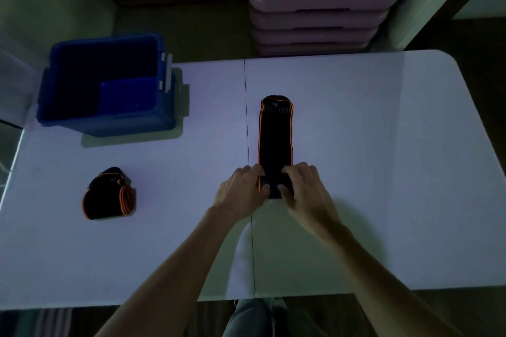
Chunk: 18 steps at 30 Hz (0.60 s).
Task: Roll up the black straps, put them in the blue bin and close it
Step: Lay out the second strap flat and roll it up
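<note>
Pale counter, dimly lit, with a seam running down its middle. Beyond its far edge at 12 o'clock: a stack of purple plastic platforms. At 10 o'clock on the counter: the blue bin, open, its inside dark, with a lid panel hanging at its right side. At 9 o'clock, well apart from the hands: one rolled strap, black with orange edging, lying loosely coiled. Nothing stands between the bin and the straps.

At centre: a second black strap, laid flat and straight, pointing toward 12 o'clock, orange piping along both long edges and a rounded far end. Its near end is turned into a small roll. The left hand and right hand sit on either side of that roll, fingers curled over it and thumbs pressed against it, gripping it.
</note>
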Tool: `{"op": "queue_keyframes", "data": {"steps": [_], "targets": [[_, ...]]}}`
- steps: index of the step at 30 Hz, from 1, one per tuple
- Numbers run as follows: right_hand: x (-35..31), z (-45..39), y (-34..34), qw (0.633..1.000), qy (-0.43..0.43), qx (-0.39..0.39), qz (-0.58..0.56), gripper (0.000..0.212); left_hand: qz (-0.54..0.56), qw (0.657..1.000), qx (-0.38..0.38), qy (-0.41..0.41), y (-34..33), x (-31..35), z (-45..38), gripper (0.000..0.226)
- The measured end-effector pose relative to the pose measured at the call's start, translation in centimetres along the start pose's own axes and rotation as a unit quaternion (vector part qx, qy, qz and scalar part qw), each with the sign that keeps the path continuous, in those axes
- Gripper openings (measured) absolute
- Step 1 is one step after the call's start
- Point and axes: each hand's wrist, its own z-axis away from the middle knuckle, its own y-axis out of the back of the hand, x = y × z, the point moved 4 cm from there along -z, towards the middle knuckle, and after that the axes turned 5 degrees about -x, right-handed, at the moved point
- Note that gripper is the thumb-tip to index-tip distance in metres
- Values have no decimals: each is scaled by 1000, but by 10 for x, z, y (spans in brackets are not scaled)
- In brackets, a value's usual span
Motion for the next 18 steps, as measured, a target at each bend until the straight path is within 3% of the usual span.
{"op": "queue_keyframes", "data": {"steps": [3,6,11,13,18], "targets": [[4,7,-8,998,59,-20,22,49,-8,1000,5,-2,4,-4,-7,38],[8,3,-12,998,55,-39,19,65,-19,997,29,-63,8,-4,-6,36],[9,-14,0,996,64,-39,49,52,-75,982,46,-169,6,-14,0,53],[12,-21,7,994,64,-57,60,51,-73,981,48,-172,8,-16,-3,56],[17,-47,19,992,47,-114,-14,46,-4,992,22,-124,24,-6,-24,36]]}}
